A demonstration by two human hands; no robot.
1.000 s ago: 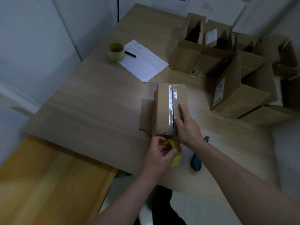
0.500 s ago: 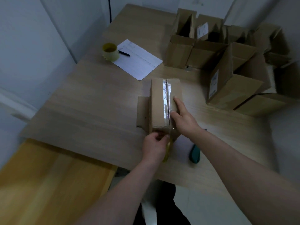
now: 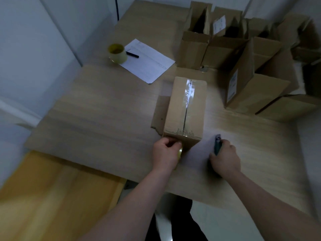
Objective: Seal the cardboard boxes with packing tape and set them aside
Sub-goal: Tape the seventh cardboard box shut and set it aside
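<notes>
Your left hand (image 3: 166,152) curls around the yellow tape roll (image 3: 180,152) at the near end of the taped box (image 3: 185,110), while your right hand (image 3: 225,158) grips the teal cutter (image 3: 217,147) just right of that box. Behind the box lie 1 paper sheet (image 3: 149,60), 1 pen (image 3: 132,54) and a second tape roll (image 3: 117,53); open boxes (image 3: 243,54) crowd its far right on the table (image 3: 97,108).
</notes>
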